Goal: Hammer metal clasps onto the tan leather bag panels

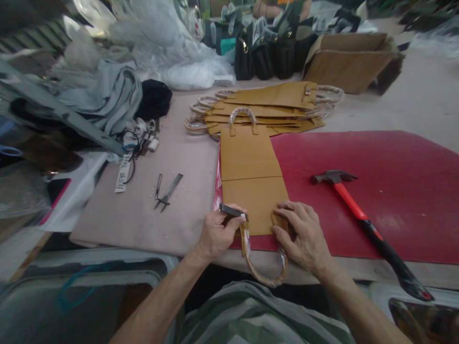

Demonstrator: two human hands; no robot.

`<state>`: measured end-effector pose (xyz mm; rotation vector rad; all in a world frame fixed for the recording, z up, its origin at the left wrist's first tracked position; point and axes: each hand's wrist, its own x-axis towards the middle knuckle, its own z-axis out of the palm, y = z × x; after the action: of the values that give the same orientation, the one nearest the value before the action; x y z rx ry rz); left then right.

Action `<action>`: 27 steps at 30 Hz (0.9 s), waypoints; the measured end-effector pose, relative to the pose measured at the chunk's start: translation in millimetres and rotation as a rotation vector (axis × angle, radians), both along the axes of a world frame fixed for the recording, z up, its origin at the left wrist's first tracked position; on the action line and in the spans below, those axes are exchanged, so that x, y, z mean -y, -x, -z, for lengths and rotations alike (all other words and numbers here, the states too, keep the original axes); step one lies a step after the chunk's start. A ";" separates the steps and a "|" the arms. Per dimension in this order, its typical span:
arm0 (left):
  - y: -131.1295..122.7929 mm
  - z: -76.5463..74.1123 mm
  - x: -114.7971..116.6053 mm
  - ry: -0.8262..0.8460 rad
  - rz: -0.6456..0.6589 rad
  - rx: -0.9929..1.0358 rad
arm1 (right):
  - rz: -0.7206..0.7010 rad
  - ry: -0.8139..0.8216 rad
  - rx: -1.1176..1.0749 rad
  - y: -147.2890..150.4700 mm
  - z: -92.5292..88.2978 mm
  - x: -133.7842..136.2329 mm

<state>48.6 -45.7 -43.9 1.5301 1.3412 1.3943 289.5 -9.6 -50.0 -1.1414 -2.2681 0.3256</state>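
A mustard-yellow bag panel [251, 177] with plastic-wrapped handles lies flat across the edge of a red mat [376, 191]. My left hand [217, 234] is closed round a small dark metal tool [232, 210], its tip at the panel's near left corner by the handle [265, 274] that hangs over the table edge. My right hand [304, 236] presses flat on the panel's near right corner, fingers spread over the handle tab.
A hammer [358, 215] with a red and black handle lies on the mat to the right. A stack of similar yellow panels [272, 107] sits behind. Metal tweezers or punches [167, 191] lie on the grey board at left. Black bags, a cardboard box and plastic wrap crowd the back.
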 end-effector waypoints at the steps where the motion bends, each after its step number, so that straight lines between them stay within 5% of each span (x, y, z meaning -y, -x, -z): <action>1: -1.0 -0.8 0.0 0.004 0.008 -0.005 | -0.003 0.002 0.000 0.1 -0.2 0.0; 27: -14.1 2.7 3.5 -0.051 -0.029 -0.134 | -0.004 -0.022 -0.021 -0.5 0.0 -1.1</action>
<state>62.7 -49.2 -46.6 1.6694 1.4226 1.3734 290.0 -8.6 -50.1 -1.1175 -2.2506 0.3127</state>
